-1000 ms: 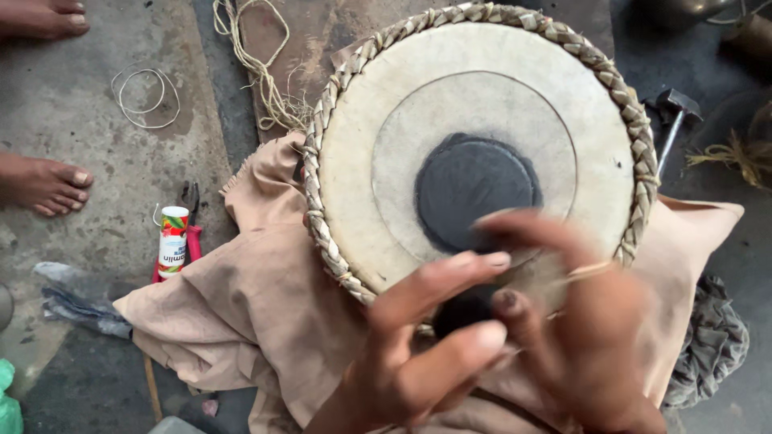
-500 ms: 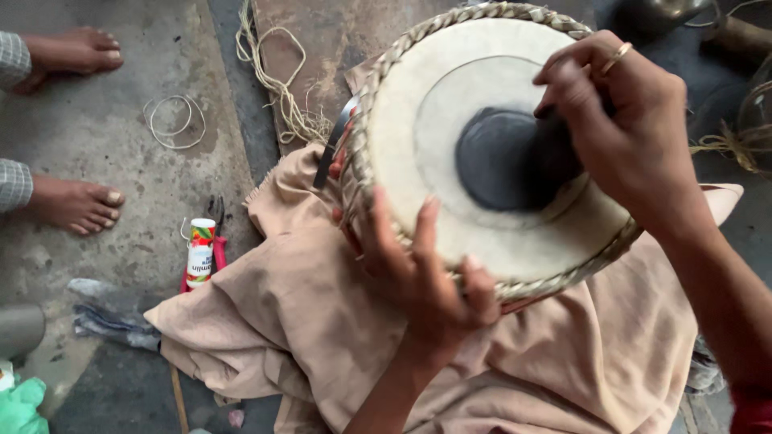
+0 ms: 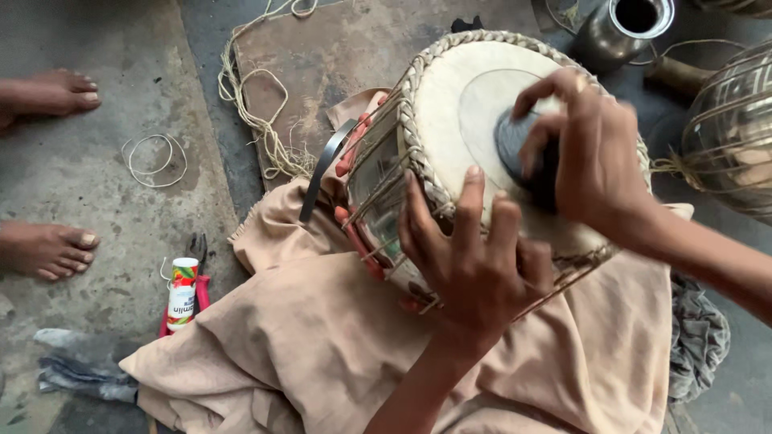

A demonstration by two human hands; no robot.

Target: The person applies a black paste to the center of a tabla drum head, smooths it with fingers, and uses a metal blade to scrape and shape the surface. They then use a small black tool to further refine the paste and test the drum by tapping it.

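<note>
Drum: a small hand drum [image 3: 450, 120] with a pale skin head, a dark round patch at the middle and a braided rim lay tilted on a tan cloth [image 3: 322, 345] spread on the floor – the head faced up and toward the upper right, the body's long axis ran from the head down to the lower left
Left hand: the left hand [image 3: 474, 257] lay at the drum's near rim, fingers spread over the braid and the edge of the skin, thumb side hidden; the grip was a loose open clasp on the rim, steadying the drum rather than closed round it
Right hand: the right hand [image 3: 587, 153] sat on top of the dark patch, fingers curled down around something dark pressed to the skin – what it held could not be told, nor how tightly
Key relation: the patch lay directly under the right hand, up and to the right of the left hand; the right hand was the nearer to the patch, the left the nearer to the rim and straps
Beside the drum: a metal strip [image 3: 326, 169] leaned at its left side; loose cord [image 3: 257, 120] lay further left; a small tube [image 3: 182, 293] lay left of the cloth; another person's bare feet [image 3: 48, 249] were well apart at far left; a metal vessel [image 3: 619, 28] stood beyond the drum
</note>
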